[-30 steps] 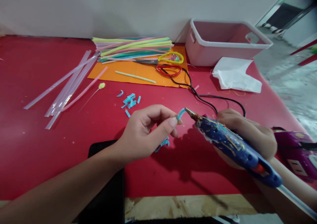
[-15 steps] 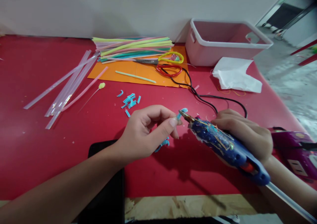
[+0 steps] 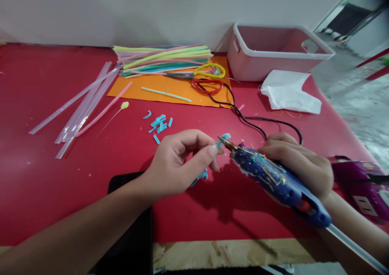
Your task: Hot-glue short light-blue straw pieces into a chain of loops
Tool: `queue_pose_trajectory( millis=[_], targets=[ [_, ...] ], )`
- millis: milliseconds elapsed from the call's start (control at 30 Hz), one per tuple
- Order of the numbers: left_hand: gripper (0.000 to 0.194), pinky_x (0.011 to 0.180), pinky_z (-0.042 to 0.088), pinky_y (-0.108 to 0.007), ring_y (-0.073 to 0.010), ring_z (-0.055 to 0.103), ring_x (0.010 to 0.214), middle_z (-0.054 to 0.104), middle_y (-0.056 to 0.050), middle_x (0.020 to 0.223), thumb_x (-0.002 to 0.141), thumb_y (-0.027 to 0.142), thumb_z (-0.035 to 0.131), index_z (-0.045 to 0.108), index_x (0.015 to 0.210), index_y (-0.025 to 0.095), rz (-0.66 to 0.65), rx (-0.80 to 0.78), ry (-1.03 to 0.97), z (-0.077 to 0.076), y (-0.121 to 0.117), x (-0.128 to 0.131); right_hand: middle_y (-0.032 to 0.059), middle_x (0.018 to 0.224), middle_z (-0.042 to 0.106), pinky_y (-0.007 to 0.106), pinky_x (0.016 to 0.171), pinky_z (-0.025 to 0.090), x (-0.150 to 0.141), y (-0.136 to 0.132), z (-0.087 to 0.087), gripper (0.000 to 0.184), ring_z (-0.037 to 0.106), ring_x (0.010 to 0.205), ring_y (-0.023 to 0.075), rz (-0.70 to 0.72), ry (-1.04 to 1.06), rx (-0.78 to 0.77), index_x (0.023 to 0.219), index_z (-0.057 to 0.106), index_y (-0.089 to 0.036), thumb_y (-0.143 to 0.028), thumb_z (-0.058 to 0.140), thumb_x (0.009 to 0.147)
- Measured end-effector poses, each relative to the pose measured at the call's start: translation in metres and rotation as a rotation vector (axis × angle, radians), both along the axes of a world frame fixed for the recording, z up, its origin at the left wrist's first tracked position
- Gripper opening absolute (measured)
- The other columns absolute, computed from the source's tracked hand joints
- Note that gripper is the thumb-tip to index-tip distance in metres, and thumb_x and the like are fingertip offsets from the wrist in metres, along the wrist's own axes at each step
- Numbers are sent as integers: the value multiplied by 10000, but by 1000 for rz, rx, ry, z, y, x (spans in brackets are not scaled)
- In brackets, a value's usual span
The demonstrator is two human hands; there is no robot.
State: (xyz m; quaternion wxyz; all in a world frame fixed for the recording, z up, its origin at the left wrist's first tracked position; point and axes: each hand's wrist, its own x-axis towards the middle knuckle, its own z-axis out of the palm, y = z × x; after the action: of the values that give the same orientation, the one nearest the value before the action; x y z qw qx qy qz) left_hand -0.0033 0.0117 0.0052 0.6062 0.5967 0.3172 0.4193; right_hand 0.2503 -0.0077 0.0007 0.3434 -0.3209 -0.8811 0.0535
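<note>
Between thumb and forefinger, my left hand (image 3: 185,159) pinches a small blue strip piece (image 3: 225,136). My right hand (image 3: 299,159) is wrapped round a blue hot glue gun (image 3: 264,173) smeared with dried glue. Its metal nozzle meets the blue piece close to my left fingertips; a clear glue stick (image 3: 355,244) sticks out of its rear end. Cut blue pieces (image 3: 159,123) lie in a loose pile beyond my left hand. More blue pieces (image 3: 200,177) show partly below that hand, the rest hidden by it.
Scissors (image 3: 194,75) and a bundle of coloured strips (image 3: 164,60) rest on orange paper (image 3: 146,92). Clear glue sticks (image 3: 88,104) lie left. A plastic bin (image 3: 279,56), white cloth (image 3: 288,90), black cord (image 3: 255,121), purple power box (image 3: 361,185) and black flat object (image 3: 130,234) surround my hands.
The glue gun and my right hand have shifted very slightly left, with the nozzle still at the blue piece. My left hand has barely moved.
</note>
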Motion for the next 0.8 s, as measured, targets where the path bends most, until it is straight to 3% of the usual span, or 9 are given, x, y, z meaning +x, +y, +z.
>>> queue_pose_trajectory(
  millis=[233, 433, 800],
  targets=[
    [201, 555, 488, -149, -60, 621, 579, 680, 25, 672, 965, 221, 601, 632, 774, 166, -5, -3, -4, -1, 0, -1, 8, 722, 572, 356, 719, 477, -1, -2, -1, 179, 545, 631, 136, -65, 23, 32, 1001, 573, -154, -91, 614, 839],
    [180, 548, 490, -156, -64, 600, 561, 681, 25, 663, 962, 232, 606, 640, 796, 170, -6, -18, -6, -1, 0, 0, 22, 738, 605, 365, 730, 483, -1, -2, 4, 132, 578, 650, 145, -14, -8, -3, 988, 570, -160, -83, 536, 887],
    [199, 566, 478, -159, -69, 580, 600, 677, 21, 668, 964, 232, 598, 641, 780, 170, 15, 12, 14, -1, -1, -1, 3, 738, 591, 349, 703, 474, -2, -3, -1, 170, 559, 633, 135, -81, 28, 27, 1003, 587, -171, -105, 598, 847]
  ],
)
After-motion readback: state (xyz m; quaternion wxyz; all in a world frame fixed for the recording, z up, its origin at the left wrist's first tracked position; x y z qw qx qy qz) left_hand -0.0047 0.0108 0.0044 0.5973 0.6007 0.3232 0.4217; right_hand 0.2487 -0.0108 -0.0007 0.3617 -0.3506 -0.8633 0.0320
